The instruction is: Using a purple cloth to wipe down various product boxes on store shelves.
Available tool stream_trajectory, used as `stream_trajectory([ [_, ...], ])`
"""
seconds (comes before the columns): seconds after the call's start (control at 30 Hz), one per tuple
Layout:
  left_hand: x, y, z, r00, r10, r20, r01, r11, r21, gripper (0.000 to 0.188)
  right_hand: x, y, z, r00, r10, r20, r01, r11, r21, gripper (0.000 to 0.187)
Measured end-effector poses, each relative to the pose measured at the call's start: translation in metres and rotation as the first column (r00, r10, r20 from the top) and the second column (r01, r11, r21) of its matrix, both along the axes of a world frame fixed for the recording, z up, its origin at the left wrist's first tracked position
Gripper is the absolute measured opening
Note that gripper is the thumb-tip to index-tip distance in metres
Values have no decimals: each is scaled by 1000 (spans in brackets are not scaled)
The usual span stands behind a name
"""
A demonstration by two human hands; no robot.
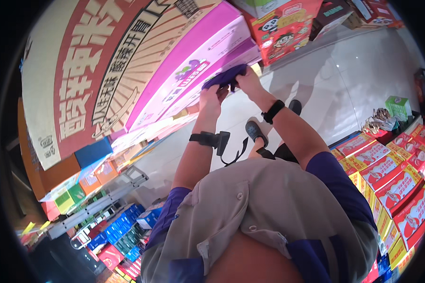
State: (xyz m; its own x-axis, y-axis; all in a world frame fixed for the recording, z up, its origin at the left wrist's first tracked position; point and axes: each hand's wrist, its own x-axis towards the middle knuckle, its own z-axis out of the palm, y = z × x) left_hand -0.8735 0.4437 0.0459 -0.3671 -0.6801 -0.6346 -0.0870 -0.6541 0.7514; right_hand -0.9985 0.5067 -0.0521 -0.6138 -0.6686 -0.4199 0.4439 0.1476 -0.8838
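Observation:
A dark purple cloth item [226, 75] is held up in front of me between both hands; its exact kind does not show. My left hand [213, 97] is closed on its near left edge, with the fingers curled in. My right hand [250, 83] grips its right end, fingers partly hidden behind the fabric. Just beyond the cloth stand pink and purple cartons [193, 70]. A black band with a small device [210, 138] is on my left forearm, and a black band [273, 112] circles my right wrist.
A large printed cardboard carton [92, 70] rises at the left. Red gift boxes [288, 30] stand at the far side. Stacked red and yellow boxes [392, 179] are at the right. A metal ladder [97, 205] lies at lower left. Pale floor tiles [359, 80] show on the right.

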Motion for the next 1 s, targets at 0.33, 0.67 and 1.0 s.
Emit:
stream_trajectory([
  [0.33, -90, 37, 38, 964, -239, -116, 225, 967, -119, 31, -86, 42, 110, 730, -120, -673, 102, 993, -66, 43],
  [0.67, -121, 60, 7, 973, -196, 120, 216, 958, -187, 32, -143, 30, 66, 617, 457, -641, -404, 882, 241, 48],
  [1.0, -154, 71, 29, 988, -109, 109, 133, 961, -241, 26, -187, -51, 103, 637, 299, -711, -524, 844, -114, 48],
])
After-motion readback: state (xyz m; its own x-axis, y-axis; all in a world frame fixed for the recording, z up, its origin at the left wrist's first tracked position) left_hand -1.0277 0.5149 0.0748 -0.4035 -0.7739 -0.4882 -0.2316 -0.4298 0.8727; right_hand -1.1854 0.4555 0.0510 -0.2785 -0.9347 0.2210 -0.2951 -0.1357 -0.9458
